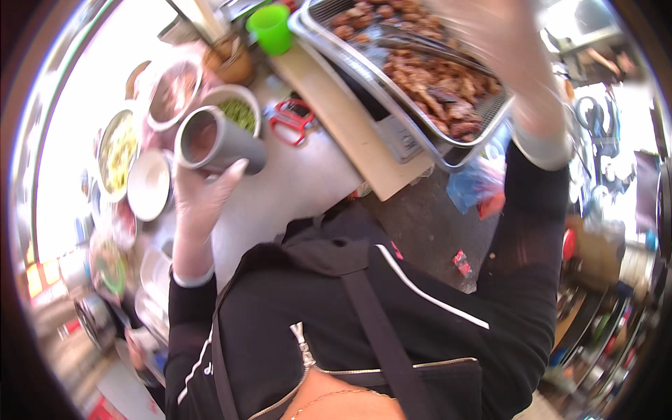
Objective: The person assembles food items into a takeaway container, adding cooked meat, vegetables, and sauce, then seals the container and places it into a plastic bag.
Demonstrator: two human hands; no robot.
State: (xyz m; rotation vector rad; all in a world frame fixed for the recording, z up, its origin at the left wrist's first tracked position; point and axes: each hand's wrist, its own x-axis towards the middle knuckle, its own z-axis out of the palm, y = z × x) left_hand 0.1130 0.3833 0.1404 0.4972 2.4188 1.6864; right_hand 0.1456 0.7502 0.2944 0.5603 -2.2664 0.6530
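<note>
My left hand (198, 218), in a clear plastic glove, grips a grey cup (241, 145). The cup is tilted with its mouth toward the left, and something reddish-brown shows inside. Just behind the cup stands a white bowl of chopped greens (238, 113). At the upper right my gloved right hand (500, 49) is smeared by motion over a metal tray (453, 155). Its fingers run past the top edge of the picture. Browned pieces of meat (423, 82) fill the tray, and metal tongs (441, 49) lie across them near that hand.
Left of the cup are a bowl of pale yellow shreds (119, 150), another bowl (175, 94) and a white bowl (148, 185). Red-handled scissors (290, 124) lie beside a long board (350, 133). A green cup (271, 29) stands by the tray. Plastic bags (476, 183) hang below it.
</note>
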